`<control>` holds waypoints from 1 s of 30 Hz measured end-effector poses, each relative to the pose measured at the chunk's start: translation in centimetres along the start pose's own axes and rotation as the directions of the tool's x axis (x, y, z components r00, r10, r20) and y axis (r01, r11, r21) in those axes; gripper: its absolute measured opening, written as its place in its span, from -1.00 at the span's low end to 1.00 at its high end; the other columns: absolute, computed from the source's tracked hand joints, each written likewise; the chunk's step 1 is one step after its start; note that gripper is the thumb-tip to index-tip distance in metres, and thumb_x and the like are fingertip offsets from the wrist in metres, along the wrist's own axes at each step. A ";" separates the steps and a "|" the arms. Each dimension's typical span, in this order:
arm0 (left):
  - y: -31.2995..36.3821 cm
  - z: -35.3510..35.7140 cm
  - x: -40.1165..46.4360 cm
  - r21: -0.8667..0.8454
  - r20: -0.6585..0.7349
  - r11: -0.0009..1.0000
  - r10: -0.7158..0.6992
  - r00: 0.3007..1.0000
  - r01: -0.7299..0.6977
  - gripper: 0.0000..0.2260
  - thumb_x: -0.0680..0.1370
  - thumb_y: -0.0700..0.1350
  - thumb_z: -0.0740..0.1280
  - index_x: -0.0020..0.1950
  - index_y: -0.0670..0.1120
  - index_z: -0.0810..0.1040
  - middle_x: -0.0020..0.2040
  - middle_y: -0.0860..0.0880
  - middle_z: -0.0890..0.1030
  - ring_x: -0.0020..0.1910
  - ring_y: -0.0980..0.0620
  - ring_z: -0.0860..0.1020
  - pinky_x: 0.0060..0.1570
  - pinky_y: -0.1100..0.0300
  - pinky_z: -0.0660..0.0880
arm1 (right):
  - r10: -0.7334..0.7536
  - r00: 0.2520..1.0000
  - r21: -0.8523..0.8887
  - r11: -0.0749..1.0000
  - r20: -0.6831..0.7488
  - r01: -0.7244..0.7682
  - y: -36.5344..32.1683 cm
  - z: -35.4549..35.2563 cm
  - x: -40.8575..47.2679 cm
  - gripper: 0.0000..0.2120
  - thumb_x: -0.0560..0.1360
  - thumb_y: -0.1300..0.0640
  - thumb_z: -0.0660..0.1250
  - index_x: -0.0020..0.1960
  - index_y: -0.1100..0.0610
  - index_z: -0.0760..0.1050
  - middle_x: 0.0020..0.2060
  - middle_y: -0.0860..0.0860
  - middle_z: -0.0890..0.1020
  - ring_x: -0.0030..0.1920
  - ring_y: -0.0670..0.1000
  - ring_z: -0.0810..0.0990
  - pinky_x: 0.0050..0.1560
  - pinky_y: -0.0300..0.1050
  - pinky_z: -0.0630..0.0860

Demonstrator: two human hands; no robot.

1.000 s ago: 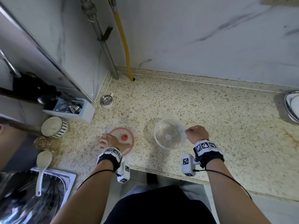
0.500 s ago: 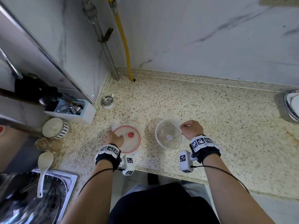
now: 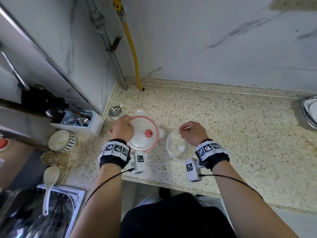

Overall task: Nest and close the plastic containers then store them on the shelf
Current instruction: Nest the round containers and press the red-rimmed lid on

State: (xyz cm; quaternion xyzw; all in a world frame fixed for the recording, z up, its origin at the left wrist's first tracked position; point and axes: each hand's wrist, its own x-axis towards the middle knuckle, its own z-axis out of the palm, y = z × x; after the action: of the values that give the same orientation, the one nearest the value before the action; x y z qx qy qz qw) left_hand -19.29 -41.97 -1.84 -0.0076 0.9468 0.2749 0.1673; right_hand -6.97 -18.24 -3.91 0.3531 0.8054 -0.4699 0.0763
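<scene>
A: Start big. What's the setting?

B: A grey-veined white marble wall rises behind a speckled beige stone countertop, with a steel pipe and a yellow hose running down to it. Take the round clear plastic container with the pink-rimmed lid as the landmark: it sits on the counter near the front edge.

A: And around it?

B: To its left and nearer the person is a steel sink with a white spoon; left of it are a striped ceramic bowl and a pale blue utensil caddy. A small steel cup stands just behind it, at its left.

A: The hands?

B: The left hand curls over the lid's left rim, gripping it. Just right of the landmark lies an open round clear plastic bowl; the right hand is clenched above its far rim, apparently pinching the edge.

A: Risks?

B: I'd judge the clear bowl could skid on the smooth stone or tip if lifted by one edge. Both pieces lie close to the counter's front edge, so a careless nudge might send one off.
</scene>
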 end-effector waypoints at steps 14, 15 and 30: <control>5.0 8.2 -1.3 -0.104 0.234 0.981 0.187 0.954 -0.166 -0.76 0.63 -0.11 0.23 0.21 0.01 0.64 0.24 0.00 0.64 0.02 -0.01 0.60 -0.02 0.23 0.47 | 0.048 0.999 0.003 0.999 0.012 -0.048 3.6 -1.8 -0.6 -0.86 0.60 0.06 0.30 0.04 0.08 0.60 -0.19 -0.05 0.72 -0.10 0.00 0.69 -0.29 -0.25 0.47; 4.8 8.7 -1.4 -0.112 0.235 0.982 0.174 0.956 -0.151 -0.76 0.62 -0.11 0.23 0.19 0.01 0.65 0.20 0.01 0.65 0.00 0.00 0.60 -0.03 0.23 0.48 | 0.068 0.998 -0.007 0.998 -0.008 -0.068 4.2 -2.0 -0.5 -0.86 0.60 0.08 0.29 0.03 0.07 0.61 -0.19 -0.03 0.72 -0.11 0.02 0.69 -0.28 -0.23 0.48; 2.2 12.2 -2.9 0.006 0.397 1.000 -0.005 0.918 0.003 -0.60 0.61 -0.04 0.30 0.41 -0.15 0.45 0.30 -0.15 0.58 0.25 -0.14 0.57 0.28 0.00 0.49 | 0.072 0.964 -0.121 0.987 -0.254 -0.106 7.5 -0.1 -0.1 -0.91 0.56 0.17 0.31 -0.06 0.15 0.58 -0.21 0.06 0.63 -0.12 0.12 0.65 -0.23 -0.16 0.48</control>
State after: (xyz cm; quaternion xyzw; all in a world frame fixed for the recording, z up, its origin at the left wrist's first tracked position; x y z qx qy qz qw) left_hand -12.98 -33.93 -9.40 0.0468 0.8940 0.2677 0.3563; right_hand -2.13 -15.87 -9.07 0.4391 0.8216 -0.3630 0.0191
